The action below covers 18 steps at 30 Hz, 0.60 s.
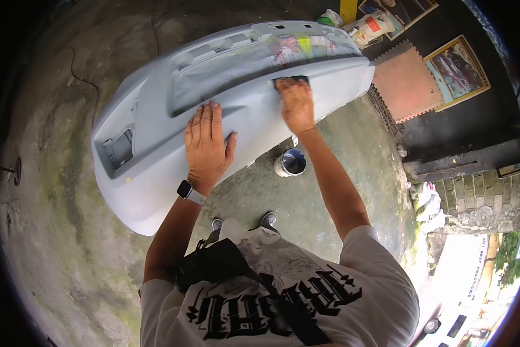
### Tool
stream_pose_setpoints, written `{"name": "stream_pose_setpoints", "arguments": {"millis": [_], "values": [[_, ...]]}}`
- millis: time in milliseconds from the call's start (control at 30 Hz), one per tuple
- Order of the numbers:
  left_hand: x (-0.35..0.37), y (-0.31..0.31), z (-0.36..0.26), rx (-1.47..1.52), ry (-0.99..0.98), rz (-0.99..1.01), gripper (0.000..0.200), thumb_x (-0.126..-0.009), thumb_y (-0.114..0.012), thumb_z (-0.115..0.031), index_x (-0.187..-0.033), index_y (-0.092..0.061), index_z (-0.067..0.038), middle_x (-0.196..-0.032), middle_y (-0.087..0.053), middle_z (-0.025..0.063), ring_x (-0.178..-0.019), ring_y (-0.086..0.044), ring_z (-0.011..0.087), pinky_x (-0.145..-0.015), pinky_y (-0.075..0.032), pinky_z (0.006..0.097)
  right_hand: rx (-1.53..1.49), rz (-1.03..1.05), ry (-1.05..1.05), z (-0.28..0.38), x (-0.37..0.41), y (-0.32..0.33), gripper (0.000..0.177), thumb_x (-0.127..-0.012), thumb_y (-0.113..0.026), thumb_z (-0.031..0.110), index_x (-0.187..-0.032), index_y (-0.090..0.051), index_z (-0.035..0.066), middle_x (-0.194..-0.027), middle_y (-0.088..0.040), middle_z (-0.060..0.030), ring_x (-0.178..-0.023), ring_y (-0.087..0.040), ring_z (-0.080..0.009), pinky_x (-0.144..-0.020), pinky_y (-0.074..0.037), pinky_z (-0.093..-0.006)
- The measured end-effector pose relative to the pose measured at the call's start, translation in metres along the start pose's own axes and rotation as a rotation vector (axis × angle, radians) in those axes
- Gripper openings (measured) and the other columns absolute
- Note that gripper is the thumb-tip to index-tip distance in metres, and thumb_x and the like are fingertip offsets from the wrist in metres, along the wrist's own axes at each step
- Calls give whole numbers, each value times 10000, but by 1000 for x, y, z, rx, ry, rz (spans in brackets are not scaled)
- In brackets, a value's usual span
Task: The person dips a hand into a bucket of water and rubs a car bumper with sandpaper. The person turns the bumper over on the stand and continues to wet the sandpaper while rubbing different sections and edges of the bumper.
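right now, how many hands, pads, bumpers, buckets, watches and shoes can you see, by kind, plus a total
left hand and right hand: 2
pad: 1
bumper: 1
bucket: 1
watch: 1
shoes: 2
total: 8

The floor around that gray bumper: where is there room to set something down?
Bare floor shows left of the bumper, and between the bucket and shoes. Crowded: beyond the bumper's right end, with a pink mat and framed picture.
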State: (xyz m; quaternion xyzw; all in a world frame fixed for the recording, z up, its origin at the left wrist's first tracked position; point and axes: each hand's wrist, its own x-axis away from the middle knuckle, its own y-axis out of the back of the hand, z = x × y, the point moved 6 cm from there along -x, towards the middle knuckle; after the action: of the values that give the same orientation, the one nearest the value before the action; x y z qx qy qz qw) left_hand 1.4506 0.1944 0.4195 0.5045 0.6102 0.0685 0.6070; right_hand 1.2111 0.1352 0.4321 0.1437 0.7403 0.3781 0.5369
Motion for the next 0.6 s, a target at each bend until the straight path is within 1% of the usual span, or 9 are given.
{"name": "stream_pose_setpoints", "arguments": {"millis": [67, 133, 167, 267, 333, 400, 433, 500, 600], "values": [[0, -1, 1, 7, 1, -20, 717, -909, -649, -323, -1485, -405, 29, -1465, -498, 208, -1356, -467, 369, -1132, -331, 509, -10, -39, -25, -6, 0, -4, 542, -729, -620, 16, -1269, -636, 60, -1263, -610, -114, -1223, -568, -283, -1108, -389, -494], [-1, 1, 0, 6, 7, -21, 719, -909, -649, -322, -1487, -403, 28, -1467, -496, 207, -1359, -465, 369, -1133, -329, 510, 9, 10, -30, 21, -3, -2, 547, -719, -616, 11, -1263, -641, 63, -1272, -607, -112, -1237, -560, -274, -1116, -381, -494], [-1, 1, -1, 9, 11, -16, 721, -909, -650, -322, -1489, -400, 26, -1470, -495, 206, -1363, -462, 369, -1134, -328, 510, -60, -19, 29, 39, -5, -2, 564, -727, -604, 2, -1287, -623, 62, -1266, -615, -111, -1238, -561, -270, -1127, -370, -492], [-1, 1, 0, 20, 8, 0, 719, -913, -648, -323, -1492, -396, 22, -1471, -495, 202, -1367, -459, 370, -1135, -327, 511, -52, 7, 92, 31, -8, 1, 570, -730, -596, -5, -1296, -616, 60, -1256, -622, -110, -1239, -562, -265, -1133, -367, -487], [0, 0, 0, 9, 10, 9, 717, -917, -645, -323, -1493, -395, 22, -1471, -494, 203, -1368, -458, 369, -1136, -327, 511, 34, 30, -7, -3, -6, 0, 526, -763, -599, -6, -1284, -632, 56, -1241, -627, -102, -1241, -562, -261, -1117, -383, -474], [-1, 0, 1, -6, 14, 9, 714, -921, -643, -323, -1494, -393, 23, -1471, -493, 204, -1369, -457, 368, -1136, -327, 511, -44, -58, -57, -14, -11, 1, 480, -836, -605, -4, -1307, -633, 85, -1259, -625, -103, -1157, -573, -321, -1066, -414, -476], [-1, 0, 1, -1, 13, 3, 713, -923, -642, -325, -1493, -393, 23, -1473, -491, 204, -1370, -456, 367, -1136, -325, 512, -44, -61, -51, -14, -11, -1, 480, -836, -605, -4, -1307, -633, 85, -1259, -625, -103, -1157, -573, -321, -1066, -414, -476], [0, -1, 1, 9, 15, 2, 712, -925, -641, -326, -1493, -394, 23, -1474, -490, 204, -1370, -456, 366, -1137, -324, 513, -124, 24, -128, -9, -12, -2, 462, -857, -633, 16, -1313, -634, 91, -1247, -626, -105, -1087, -568, -351, -1014, -429, -479], [0, -1, 1, 11, 12, 0, 713, -924, -643, -330, -1493, -396, 21, -1476, -487, 205, -1370, -455, 367, -1137, -323, 512, -77, 3, -56, -16, -14, 1, 492, -826, -650, 19, -1312, -639, 95, -1231, -629, -105, -1057, -568, -351, -982, -439, -479]]}}
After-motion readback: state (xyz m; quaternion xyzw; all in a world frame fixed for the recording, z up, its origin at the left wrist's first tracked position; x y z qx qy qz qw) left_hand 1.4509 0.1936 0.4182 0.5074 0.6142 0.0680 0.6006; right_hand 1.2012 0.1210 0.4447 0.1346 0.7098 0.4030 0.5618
